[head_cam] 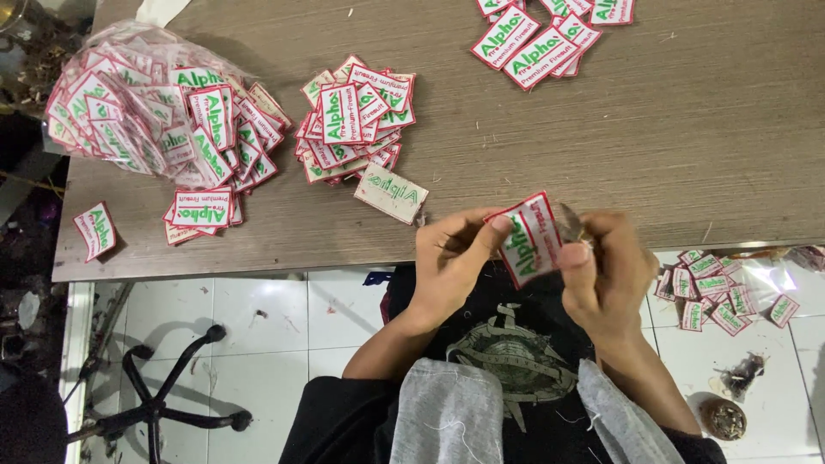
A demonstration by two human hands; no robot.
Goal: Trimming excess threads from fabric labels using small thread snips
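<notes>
Patch [531,238] between hands, bagged patches [129,103] apart

— What kind of place is this?
— A small workshop. The grey wooden worktable [601,146] carries heaps of red-edged white woven labels [357,116], and more fill a clear plastic bag [129,103].

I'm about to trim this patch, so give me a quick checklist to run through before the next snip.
1. Patch held firmly: ok. Left hand pinches the woven patch at its edge.
2. Cutter in hand: ok. Right hand holds a small metal snipper at the patch's top edge.
3. Blade position on the thread: cannot tell, too small.
4. Fingertips away from the blade: cannot tell.
5. Table space ahead: ok, bare wood in front of the hands.
6. More patches within reach: ok, loose pile nearby.
</notes>
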